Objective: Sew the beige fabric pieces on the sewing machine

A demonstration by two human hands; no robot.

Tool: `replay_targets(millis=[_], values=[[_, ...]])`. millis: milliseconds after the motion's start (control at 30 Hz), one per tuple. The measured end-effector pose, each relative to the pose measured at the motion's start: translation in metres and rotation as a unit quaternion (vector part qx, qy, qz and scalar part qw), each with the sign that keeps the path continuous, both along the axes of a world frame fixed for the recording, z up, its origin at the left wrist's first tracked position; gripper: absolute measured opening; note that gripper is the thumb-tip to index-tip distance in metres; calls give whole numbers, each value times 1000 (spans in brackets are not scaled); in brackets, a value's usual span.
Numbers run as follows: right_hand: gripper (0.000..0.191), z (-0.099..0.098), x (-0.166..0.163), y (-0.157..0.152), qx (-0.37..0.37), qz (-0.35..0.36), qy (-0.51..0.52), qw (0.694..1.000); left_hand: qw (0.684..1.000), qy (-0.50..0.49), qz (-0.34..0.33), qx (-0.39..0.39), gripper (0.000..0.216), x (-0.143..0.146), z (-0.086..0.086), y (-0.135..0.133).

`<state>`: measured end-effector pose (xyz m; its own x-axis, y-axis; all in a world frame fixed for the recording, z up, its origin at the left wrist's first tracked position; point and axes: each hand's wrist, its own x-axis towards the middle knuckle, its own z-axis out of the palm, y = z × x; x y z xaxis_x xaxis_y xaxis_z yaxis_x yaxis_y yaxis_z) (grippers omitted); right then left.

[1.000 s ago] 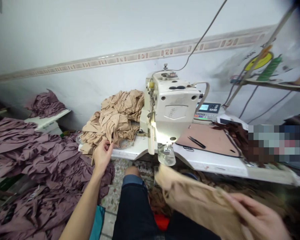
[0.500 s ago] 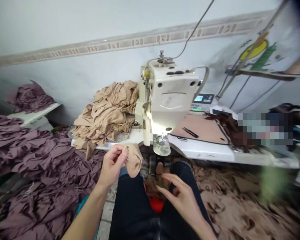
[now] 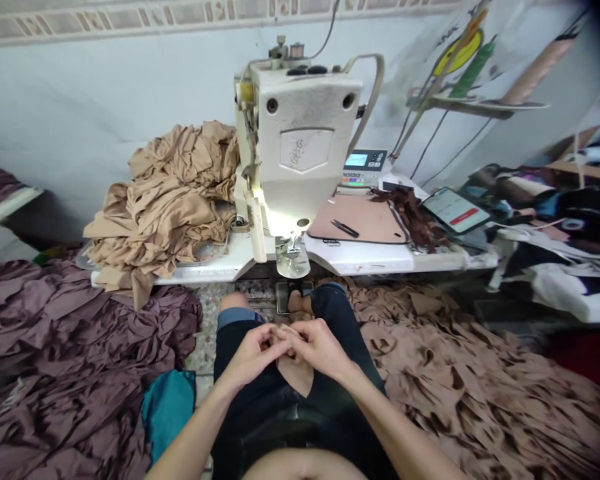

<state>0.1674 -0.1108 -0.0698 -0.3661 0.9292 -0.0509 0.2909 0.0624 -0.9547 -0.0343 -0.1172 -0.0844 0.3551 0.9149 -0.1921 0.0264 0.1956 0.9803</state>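
Over my lap, a small beige fabric piece (image 3: 296, 375) hangs down from between my two hands. My left hand (image 3: 260, 348) pinches its top edge from the left. My right hand (image 3: 319, 345) grips the same edge from the right, and the fingertips of both hands nearly meet. Most of the upper part of the cloth is hidden behind the fingers. Beyond the hands stands a white sewing machine (image 3: 305, 133), its lamp lighting the needle area and the rounded metal plate (image 3: 293, 263).
Beige cloth (image 3: 165, 207) is heaped left of the machine. Purple fabric (image 3: 80, 333) covers the left floor, brown-beige fabric (image 3: 455, 380) the right. Thread snips (image 3: 345, 228) lie on a pink mat (image 3: 375, 217). A phone (image 3: 456, 210) rests at the right; a teal cloth (image 3: 169, 407) sits below left.
My left hand has brought the beige piece down and right over my lap. My right hand, earlier apart with fingers spread, has come up and closed on it. The view has shifted right and down.
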Motion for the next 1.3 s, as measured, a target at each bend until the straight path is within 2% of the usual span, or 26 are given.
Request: replay_targets(millis=[67,133,233,333,467,600,667,800,867,967,1100,1200,1300], values=[[47,9,24,5,8,51,-37,998,995,72,-49,41,36,-5,-3,0],[41,16,48,11,18,83,-48,995,987,124,-62,85,38,-12,-2,3],[40,23,70,18,-8,110,-33,993,983,133,-99,83,36,-18,10,9],[40,28,70,22,-11,127,-22,992,986,109,-118,53,35,-13,27,15],[32,32,55,24,9,146,2,989,982,124,-112,92,30,-1,43,25],[39,36,50,27,5,102,23,995,981,137,-83,111,33,0,51,34],[40,39,52,30,-2,63,37,997,988,103,-44,105,32,-4,54,38],[40,45,50,33,-4,-6,72,997,994,39,-1,99,47,-13,59,40],[42,49,46,32,22,-28,76,996,990,56,0,127,38,-16,62,41],[40,57,38,25,76,-57,59,994,970,119,-7,214,26,-19,65,44],[34,72,31,16,185,-93,21,978,936,171,-3,307,25,-16,73,46],[31,79,28,18,238,-125,14,963,929,163,33,330,25,-8,82,49],[31,80,27,29,254,-165,24,953,938,138,52,313,29,1,90,54]])
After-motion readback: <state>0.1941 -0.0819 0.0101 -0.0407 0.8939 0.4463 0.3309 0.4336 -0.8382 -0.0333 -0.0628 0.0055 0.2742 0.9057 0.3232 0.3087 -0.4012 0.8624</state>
